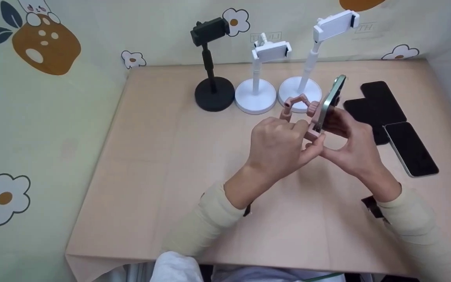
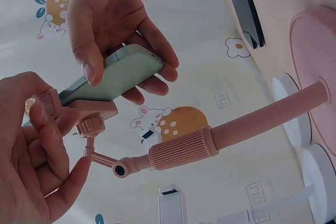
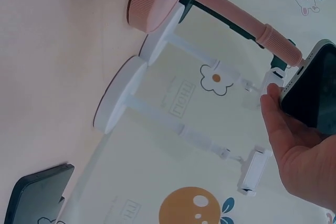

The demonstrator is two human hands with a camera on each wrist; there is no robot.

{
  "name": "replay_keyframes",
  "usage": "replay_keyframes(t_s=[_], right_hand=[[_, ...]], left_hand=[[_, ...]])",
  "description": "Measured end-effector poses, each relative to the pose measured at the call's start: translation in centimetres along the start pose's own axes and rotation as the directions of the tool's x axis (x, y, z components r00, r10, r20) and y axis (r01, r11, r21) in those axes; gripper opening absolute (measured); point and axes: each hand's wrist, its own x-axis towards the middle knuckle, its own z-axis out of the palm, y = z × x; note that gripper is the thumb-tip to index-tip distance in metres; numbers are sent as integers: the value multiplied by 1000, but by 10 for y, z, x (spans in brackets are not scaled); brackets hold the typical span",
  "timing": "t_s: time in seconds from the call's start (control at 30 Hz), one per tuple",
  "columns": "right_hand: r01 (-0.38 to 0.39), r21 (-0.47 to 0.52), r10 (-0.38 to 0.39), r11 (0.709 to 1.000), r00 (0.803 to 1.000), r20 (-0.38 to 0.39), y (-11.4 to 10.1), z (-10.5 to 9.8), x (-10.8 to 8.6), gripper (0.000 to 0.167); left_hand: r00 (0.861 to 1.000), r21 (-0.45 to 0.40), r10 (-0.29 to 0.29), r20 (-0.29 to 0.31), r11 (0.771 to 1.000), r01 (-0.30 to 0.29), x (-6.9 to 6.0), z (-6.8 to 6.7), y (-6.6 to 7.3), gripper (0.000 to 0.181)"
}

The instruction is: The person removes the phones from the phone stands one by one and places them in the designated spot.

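Note:
A pink phone stand [image 2: 184, 148] stands on the table, its round base and ribbed collar plain in the left wrist view. My left hand [image 1: 278, 145] pinches the end of its clamp [image 2: 50, 103]. A light green smartphone [image 2: 118, 74] lies tilted against the clamp, one end at the clamp's jaw; whether it is fully seated I cannot tell. My right hand [image 1: 356, 145] holds the phone by its edges, thumb on one side and fingers on the other. In the right wrist view the phone's dark screen [image 3: 317, 93] faces the camera. My hands hide most of the stand in the head view.
Behind my hands stand a black phone stand [image 1: 214, 94] and two white ones, a shorter [image 1: 256, 98] and a taller [image 1: 307, 84]. Two dark phones [image 1: 384, 100] overlap at right, beside a silver-edged phone [image 1: 412, 149]. A patterned backdrop [image 1: 92, 35] rises behind the table.

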Motion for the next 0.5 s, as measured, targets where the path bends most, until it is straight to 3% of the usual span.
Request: replay_keyframes(t_s=[0.5], right_hand=[[-131, 193, 113, 972, 988, 103, -6, -15, -6, 70]], left_hand=[[999, -58, -22, 49, 998, 25, -1, -1, -3, 38]])
